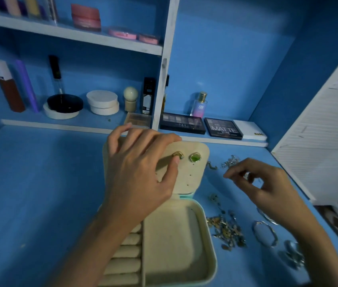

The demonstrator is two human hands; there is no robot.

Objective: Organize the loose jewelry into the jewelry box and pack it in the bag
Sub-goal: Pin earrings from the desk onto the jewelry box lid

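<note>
Hands at a cream fabric-lined jewelry box (176,245) standing open on a blue tabletop (39,193).
The left hand (139,168) grips the upright perforated lid (193,177), fingers curled over its top edge and thumb pressing one gold-rimmed green stud earring (179,155); a matching second stud (195,157) sits just beside the thumb. The box's tray and its padded ring rolls (126,251) lie beneath the left forearm. The right hand (267,187), right of the lid, pinches a small silvery piece (247,176) between thumb and fingers. A heap of loose mixed jewelry (226,228) and a silver bangle (265,233) lie under the right wrist.
</note>
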